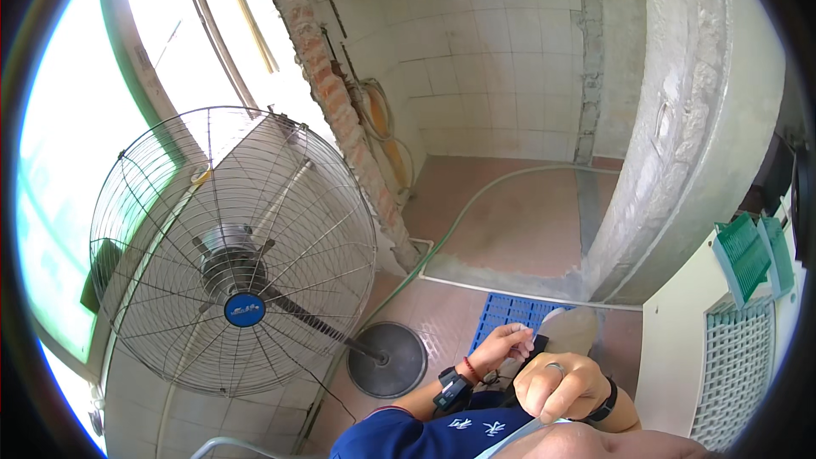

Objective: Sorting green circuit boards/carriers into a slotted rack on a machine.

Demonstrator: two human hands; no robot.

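Observation:
My left hand (505,347) is in front of my body, with a red beaded bracelet (470,368) and a dark wrist device (453,391) on its wrist. Its fingers are bent and drawn together near a dark narrow thing (539,347); whatever they may hold is too small to make out. Close to the right of it, my right hand (563,384) is closed, with a ring on one finger and a dark watch band (605,401) at the wrist. Its fingertips point down toward a light blue strip (508,438) over my dark blue shirt (416,436). The inside of that hand is hidden.
A large wire-caged fan (245,309) on a round dark base (388,360) stands at left. A green hose (459,223) crosses the tiled floor. Ahead lies a blue plastic grate (503,314). At right, a pale cabinet (676,331) carries green slatted pieces (741,258).

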